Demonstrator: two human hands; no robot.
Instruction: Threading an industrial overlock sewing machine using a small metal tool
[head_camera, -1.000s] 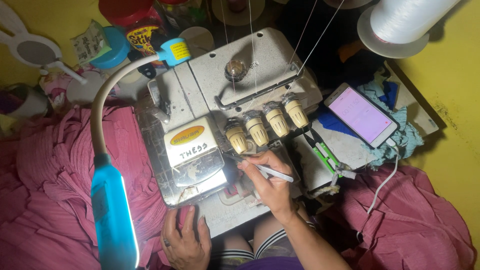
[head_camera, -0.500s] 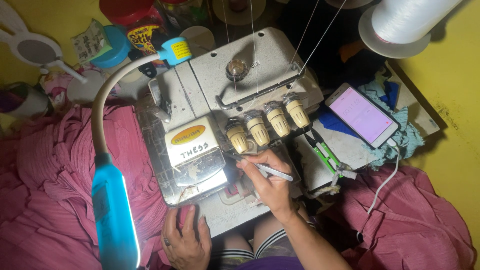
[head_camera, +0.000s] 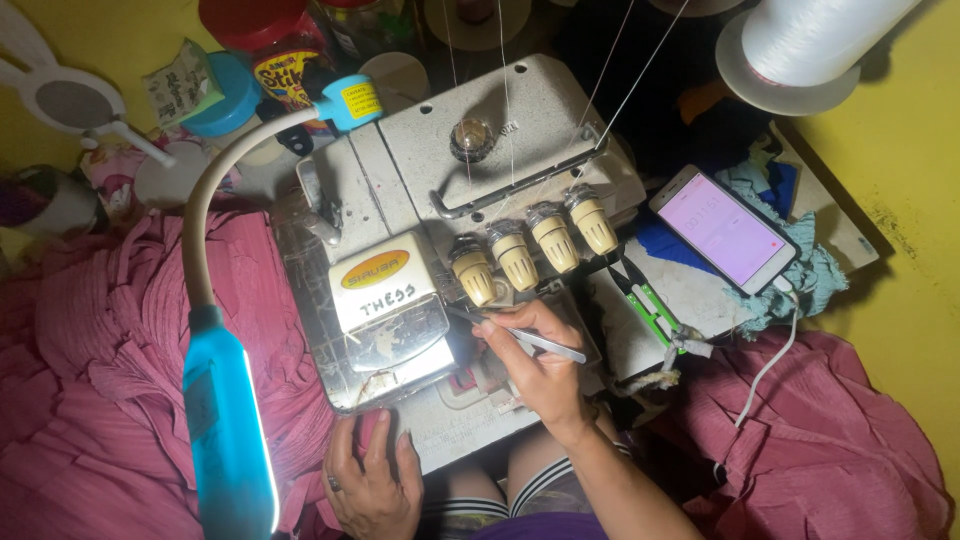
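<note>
A grey overlock sewing machine (head_camera: 500, 150) with a row of cream tension knobs (head_camera: 530, 250) stands in the middle. My right hand (head_camera: 535, 365) holds metal tweezers (head_camera: 540, 342) with the tips pointed left at the machine's front under the knobs. My left hand (head_camera: 372, 485) lies flat at the machine's near edge, fingers on the pink fabric (head_camera: 120, 380). Thin threads run from the top of the view down to the knobs.
A blue gooseneck lamp (head_camera: 225, 430) shines on the left of the machine. A lit phone (head_camera: 725, 228) with a white cable lies on the right by green snips (head_camera: 650, 305). A large white thread cone (head_camera: 810, 45) stands top right. Jars and containers crowd the back.
My right hand has shifted the tweezers slightly along the machine's front. My left hand stays put.
</note>
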